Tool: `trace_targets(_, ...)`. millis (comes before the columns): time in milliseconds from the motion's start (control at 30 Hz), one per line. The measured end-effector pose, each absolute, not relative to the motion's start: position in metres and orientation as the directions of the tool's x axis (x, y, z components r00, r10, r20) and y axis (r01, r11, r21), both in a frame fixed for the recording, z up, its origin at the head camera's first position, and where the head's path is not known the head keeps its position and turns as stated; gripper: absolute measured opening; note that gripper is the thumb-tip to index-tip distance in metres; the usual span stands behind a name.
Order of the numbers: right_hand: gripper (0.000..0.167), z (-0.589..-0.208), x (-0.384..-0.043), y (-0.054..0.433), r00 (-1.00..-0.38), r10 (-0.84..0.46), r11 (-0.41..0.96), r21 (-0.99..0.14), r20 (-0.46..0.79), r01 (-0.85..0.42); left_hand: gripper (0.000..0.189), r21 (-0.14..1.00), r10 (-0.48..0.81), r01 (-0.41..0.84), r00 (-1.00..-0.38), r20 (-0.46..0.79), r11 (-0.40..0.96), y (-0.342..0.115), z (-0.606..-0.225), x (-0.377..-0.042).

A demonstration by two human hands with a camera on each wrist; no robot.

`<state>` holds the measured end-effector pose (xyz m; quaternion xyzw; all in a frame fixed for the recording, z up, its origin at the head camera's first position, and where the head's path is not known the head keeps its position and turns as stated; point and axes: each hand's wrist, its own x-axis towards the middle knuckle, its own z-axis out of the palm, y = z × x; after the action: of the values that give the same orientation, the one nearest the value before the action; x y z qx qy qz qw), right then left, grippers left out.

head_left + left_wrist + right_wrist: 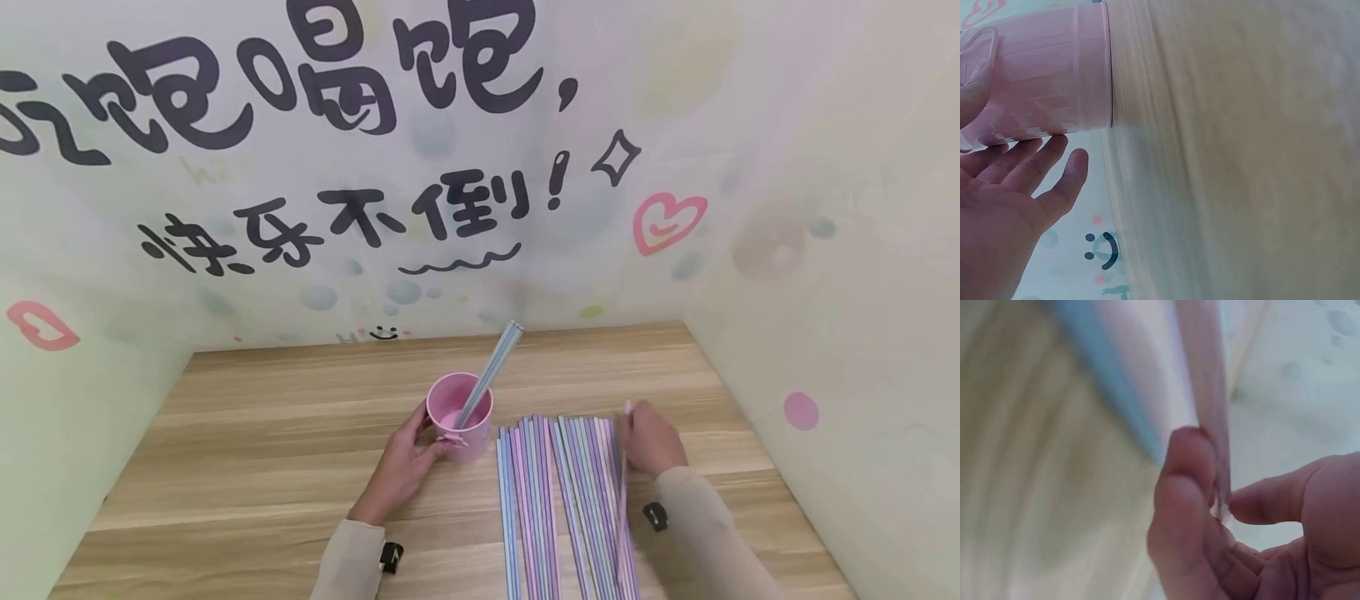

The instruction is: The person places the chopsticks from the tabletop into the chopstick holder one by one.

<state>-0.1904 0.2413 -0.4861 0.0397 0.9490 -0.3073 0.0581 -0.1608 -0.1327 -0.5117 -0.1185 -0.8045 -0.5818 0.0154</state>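
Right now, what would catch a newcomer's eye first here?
Probably the big black lettering across the back wall. Below it, the left hand holds a pink cup with bluish sticks leaning inside. Right of the cup, pastel sticks lie side by side, the right hand pinching one.

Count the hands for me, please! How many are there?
2: the left hand holds the pink mug, and the right hand, beside the row of colourful sticks, pinches a pinkish stick. No others seem hidden.
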Motion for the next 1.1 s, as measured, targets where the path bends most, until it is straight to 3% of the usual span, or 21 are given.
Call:
trace_targets(267,0.022,-0.453,-0.195,0.215,-0.994,0.022,0.637,-0.765,-0.105,0.095,0.080,0.934,0.178,0.223,-0.968,0.177,0.280,-0.133,-0.513,-0.161)
trace_targets(767,0.032,-0.402,-0.209,0.180,-0.994,0.059,0.460,-0.887,0.087,-0.050,0.079,0.938,0.165,0.218,-0.970,0.178,0.268,-0.134,-0.514,-0.161)
trace_targets(1100,0.024,-0.371,-0.224,0.153,-0.979,0.081,0.261,-0.952,0.186,-0.159,0.079,0.937,0.179,0.242,-0.963,0.200,0.253,-0.134,-0.513,-0.161)
